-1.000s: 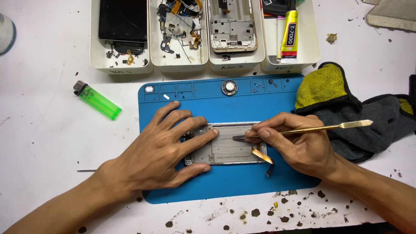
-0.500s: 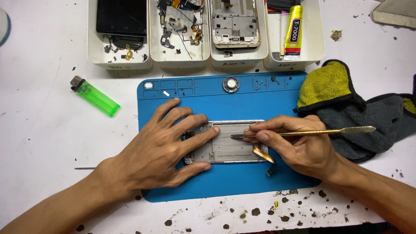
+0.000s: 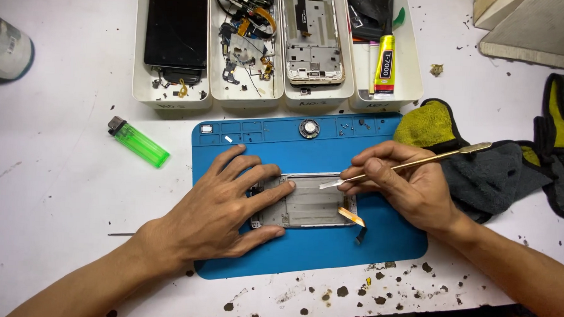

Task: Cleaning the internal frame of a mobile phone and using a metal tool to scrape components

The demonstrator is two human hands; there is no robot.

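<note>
We see one phone frame [image 3: 308,206] on one blue mat [image 3: 329,251], pinned flat by our left hand [image 3: 221,209] with fingers spread. Our right hand [image 3: 412,188] pinches one metal spudger [image 3: 419,162], fingers closed around it. Four white trays [image 3: 171,97] are cut off at the top edge.

I'm seeing both forearms bare to the frame's edge, no sleeves, no gloves. Left hand [image 3: 221,206] and right hand [image 3: 412,188] carry no rings, no watch, nails short.

Left end of the phone frame [image 3: 308,203] is covered by the left hand [image 3: 221,206]. Trays [image 3: 172,95] are cut off at the top edge. Small parts in the second tray [image 3: 246,32] possibly flex cables; too tangled to be resolved.
</note>
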